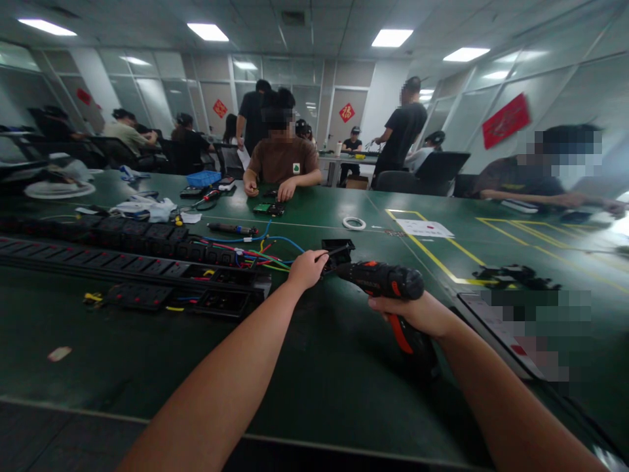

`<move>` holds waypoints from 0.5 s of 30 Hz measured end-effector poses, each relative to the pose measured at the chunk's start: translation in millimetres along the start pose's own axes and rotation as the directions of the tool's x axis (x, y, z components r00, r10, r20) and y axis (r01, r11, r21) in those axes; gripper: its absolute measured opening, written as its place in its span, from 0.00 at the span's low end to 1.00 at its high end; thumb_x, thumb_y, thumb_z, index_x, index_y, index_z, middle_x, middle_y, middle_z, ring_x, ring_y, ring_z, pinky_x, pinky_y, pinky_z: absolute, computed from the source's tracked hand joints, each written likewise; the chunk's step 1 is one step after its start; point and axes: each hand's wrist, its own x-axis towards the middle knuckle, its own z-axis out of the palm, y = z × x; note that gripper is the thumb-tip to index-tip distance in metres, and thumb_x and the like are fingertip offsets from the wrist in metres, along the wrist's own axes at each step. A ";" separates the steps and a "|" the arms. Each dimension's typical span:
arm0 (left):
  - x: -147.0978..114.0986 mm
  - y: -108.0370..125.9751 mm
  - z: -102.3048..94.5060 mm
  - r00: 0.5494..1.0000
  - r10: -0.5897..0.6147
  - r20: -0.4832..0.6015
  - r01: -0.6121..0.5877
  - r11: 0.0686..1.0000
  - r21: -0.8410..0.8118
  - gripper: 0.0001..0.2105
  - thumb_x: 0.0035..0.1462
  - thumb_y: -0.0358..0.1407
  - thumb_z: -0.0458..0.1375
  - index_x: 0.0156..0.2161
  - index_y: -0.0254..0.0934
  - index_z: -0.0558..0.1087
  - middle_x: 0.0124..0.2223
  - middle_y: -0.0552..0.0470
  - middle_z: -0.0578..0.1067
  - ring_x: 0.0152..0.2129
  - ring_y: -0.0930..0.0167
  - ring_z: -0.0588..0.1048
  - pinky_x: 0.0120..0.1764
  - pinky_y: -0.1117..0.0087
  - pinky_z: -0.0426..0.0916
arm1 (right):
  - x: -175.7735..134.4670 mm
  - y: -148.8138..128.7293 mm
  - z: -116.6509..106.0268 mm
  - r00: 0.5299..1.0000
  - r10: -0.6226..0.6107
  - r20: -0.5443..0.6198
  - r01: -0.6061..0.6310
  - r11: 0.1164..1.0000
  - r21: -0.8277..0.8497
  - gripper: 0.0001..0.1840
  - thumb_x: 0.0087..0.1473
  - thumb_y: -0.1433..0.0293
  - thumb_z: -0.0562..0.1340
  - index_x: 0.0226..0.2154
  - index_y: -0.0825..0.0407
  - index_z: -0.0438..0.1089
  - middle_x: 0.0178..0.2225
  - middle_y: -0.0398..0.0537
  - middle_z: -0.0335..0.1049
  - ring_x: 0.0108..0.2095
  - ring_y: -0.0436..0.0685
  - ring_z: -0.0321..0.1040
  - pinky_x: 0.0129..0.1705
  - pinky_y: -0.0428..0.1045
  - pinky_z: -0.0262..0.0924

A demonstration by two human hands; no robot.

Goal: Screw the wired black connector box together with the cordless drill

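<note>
My right hand [410, 311] is wrapped round the grip of a black and orange cordless drill [383, 278]. The drill's nose points left, close to a small black plastic housing [339, 248]. My left hand [308, 269] is closed on the near side of that housing; my fingers partly hide it. Red, green and blue wires [270, 259] run from beside my left hand to a long black power strip [147, 265] with rows of sockets. Whether the drill's tip touches a screw cannot be made out.
A person [282, 157] sits across the green table with a circuit board [268, 208]. A white tape roll [354, 223], a paper sheet [425, 228] and black parts [515, 276] lie to the right. Cloths [147, 206], a blue basket [203, 178] and a pen-like tool [233, 229] lie left.
</note>
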 end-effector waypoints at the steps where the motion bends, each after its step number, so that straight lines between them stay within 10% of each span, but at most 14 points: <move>1: 0.1 0.1 0.1 1.000 -0.003 0.000 0.003 1.000 -0.001 0.20 0.67 0.43 0.49 0.56 0.41 0.76 0.55 0.46 0.78 0.51 0.62 0.75 0.55 0.65 0.66 | 0.1 0.4 -0.1 1.000 0.003 -0.003 -0.003 1.000 0.000 0.16 0.47 0.60 0.70 0.34 0.53 0.71 0.22 0.40 0.68 0.24 0.53 0.65 0.27 0.49 0.59; 15: -0.1 -0.8 -1.0 1.000 0.009 0.000 -0.009 1.000 0.005 0.20 0.67 0.44 0.49 0.55 0.40 0.77 0.54 0.45 0.78 0.51 0.62 0.75 0.55 0.64 0.66 | 0.7 -1.3 1.5 1.000 0.005 0.006 -0.005 0.998 0.066 0.15 0.46 0.62 0.70 0.35 0.53 0.72 0.26 0.42 0.70 0.26 0.53 0.66 0.30 0.49 0.61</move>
